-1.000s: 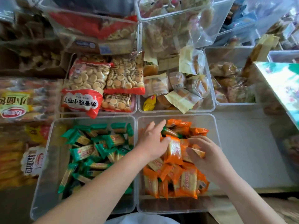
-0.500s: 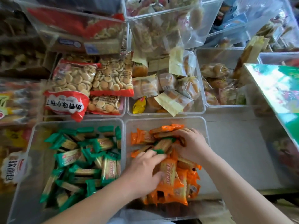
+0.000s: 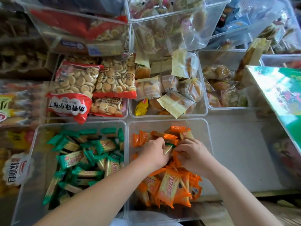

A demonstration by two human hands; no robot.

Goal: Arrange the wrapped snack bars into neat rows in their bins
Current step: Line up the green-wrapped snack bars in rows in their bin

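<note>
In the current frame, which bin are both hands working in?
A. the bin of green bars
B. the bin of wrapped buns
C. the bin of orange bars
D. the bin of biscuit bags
C: the left hand and right hand both sit among the orange bars inside their bin, fingers curled into the pile.

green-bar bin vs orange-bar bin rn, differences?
The green bin holds only green bars; the orange bin holds orange bars plus one green-ended stray. The left hand and right hand are in the orange bin, neither in the green bin. Shared: clear plastic, bars not yet in neat rows.
</note>
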